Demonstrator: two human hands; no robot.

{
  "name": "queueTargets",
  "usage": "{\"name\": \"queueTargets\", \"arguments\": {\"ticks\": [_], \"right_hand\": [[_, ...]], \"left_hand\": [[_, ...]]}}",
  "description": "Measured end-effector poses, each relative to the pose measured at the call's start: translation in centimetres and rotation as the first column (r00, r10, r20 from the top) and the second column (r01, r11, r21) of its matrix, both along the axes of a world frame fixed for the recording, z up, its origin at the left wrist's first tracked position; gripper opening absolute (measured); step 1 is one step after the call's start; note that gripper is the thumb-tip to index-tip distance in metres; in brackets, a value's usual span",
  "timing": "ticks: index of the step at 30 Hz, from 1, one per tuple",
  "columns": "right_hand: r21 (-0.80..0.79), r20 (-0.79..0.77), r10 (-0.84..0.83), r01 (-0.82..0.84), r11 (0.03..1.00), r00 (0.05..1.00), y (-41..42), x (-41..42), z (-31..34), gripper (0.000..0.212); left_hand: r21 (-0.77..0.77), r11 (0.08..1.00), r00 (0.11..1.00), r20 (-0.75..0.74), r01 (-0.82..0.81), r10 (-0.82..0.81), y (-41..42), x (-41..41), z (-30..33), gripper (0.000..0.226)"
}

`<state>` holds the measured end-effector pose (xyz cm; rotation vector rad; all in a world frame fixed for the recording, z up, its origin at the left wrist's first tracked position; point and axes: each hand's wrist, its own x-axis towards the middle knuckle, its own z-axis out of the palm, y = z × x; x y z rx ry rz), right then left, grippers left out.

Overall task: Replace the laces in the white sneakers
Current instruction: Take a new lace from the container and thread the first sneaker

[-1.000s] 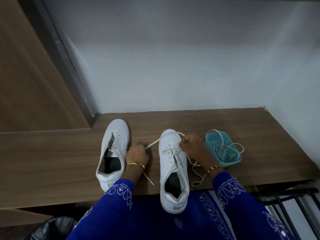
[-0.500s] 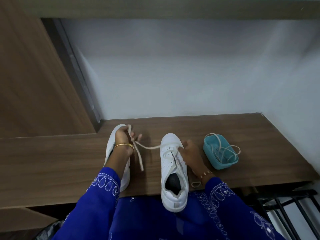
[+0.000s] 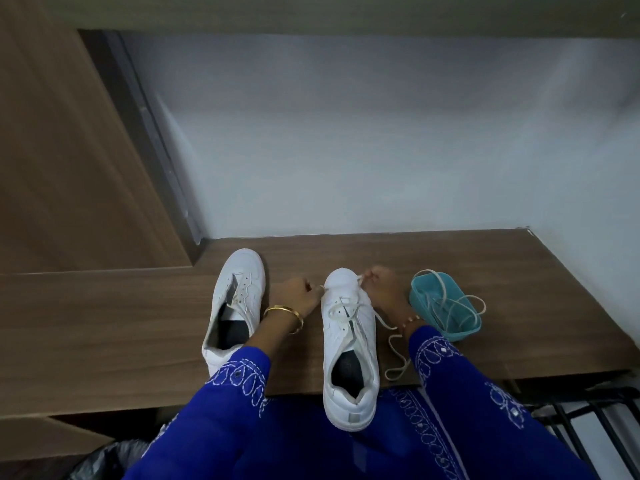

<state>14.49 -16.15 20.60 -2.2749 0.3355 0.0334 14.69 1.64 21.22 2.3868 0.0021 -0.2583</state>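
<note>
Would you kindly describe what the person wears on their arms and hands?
Both arms wear bright blue sleeves with white looped embroidery. A gold bangle circles the wrist of the left hand; a thin beaded bracelet sits behind the right hand. No gloves.

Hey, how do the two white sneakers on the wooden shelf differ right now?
The left sneaker shows no lace in its eyelets, while the right sneaker has a lace threaded through its front eyelets. No hand grips the left sneaker; at the right one's toe the left hand and right hand each pinch the lace. The right sneaker's heel overhangs the shelf edge; the left's heel is hidden by a sleeve. Both are white, toes toward the wall.
</note>
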Motion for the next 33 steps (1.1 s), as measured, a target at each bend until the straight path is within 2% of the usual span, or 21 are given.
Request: {"name": "queueTargets", "arguments": {"ticks": [2,5,7,10,12,14,16,18,20,22,25,29,31,33], "right_hand": [[0.114,0.063,-0.042,0.035,0.993,0.997,0.1,0.8,1.4,0.022],[0.235,0.059,0.097,-0.108,0.966,0.994,0.7,1.9,3.5,0.014],[0.230,0.065,0.183,-0.193,0.954,0.981,1.5,2.1,4.3,0.013],[0.199,0.105,0.195,-0.213,0.957,0.975,2.2,2.0,4.3,0.013],[0.191,0.114,0.197,-0.216,0.958,0.974,2.3,1.8,4.2,0.012],[0.203,0.118,0.189,-0.210,0.956,0.975,2.2,1.7,4.2,0.011],[0.267,0.116,0.125,-0.152,0.952,0.985,1.8,1.6,4.0,0.012],[0.314,0.113,0.018,-0.053,0.948,0.993,1.3,1.3,3.9,0.014],[0.292,0.090,-0.045,0.017,0.956,0.995,0.8,0.6,3.3,0.013],[0.187,0.017,0.007,-0.010,0.982,1.000,0.4,-0.6,2.3,0.012],[-0.031,-0.124,0.207,-0.212,0.977,0.971,0.3,-2.3,0.7,0.021],[-0.044,-0.141,0.113,-0.120,0.992,0.984,0.8,-4.1,0.0,0.048],[-0.075,-0.143,0.108,-0.119,0.990,0.984,1.0,-4.3,-0.3,0.050],[-0.163,-0.205,0.160,-0.194,0.967,0.966,1.2,-4.3,-0.3,0.044]], "left_hand": [[-0.055,0.998,0.999,0.036,0.005,-0.003,-0.4,0.2,0.2,0.023],[-0.164,0.986,0.994,0.106,0.026,-0.009,-1.0,0.6,0.5,0.026],[-0.221,0.975,0.994,0.105,0.007,0.017,-1.7,0.9,0.8,0.026],[-0.452,0.890,0.996,0.038,-0.055,0.081,-2.8,1.2,0.7,0.030],[-0.532,0.843,0.997,-0.020,-0.079,0.081,-3.3,1.2,0.6,0.027],[-0.544,0.836,0.997,-0.072,-0.072,0.038,-3.5,1.1,0.6,0.027],[-0.500,0.865,0.998,-0.070,-0.030,-0.006,-3.3,1.0,0.6,0.009],[-0.491,0.870,0.998,-0.067,-0.039,0.007,-2.9,1.0,0.0,0.025],[-0.515,0.853,0.996,-0.069,-0.090,0.063,-2.6,1.0,-0.1,0.027],[-0.562,0.810,0.986,-0.114,-0.166,0.122,-2.1,0.9,0.1,0.025],[-0.680,0.666,0.951,-0.220,-0.308,0.215,-1.4,1.3,0.6,0.025],[-0.797,0.330,0.849,-0.392,-0.506,0.354,0.1,1.9,1.0,0.027],[-0.831,0.146,0.812,-0.460,-0.536,0.360,0.7,2.0,1.2,0.029],[-0.845,-0.008,0.783,-0.500,-0.535,0.369,1.2,2.3,1.8,0.030]]}}
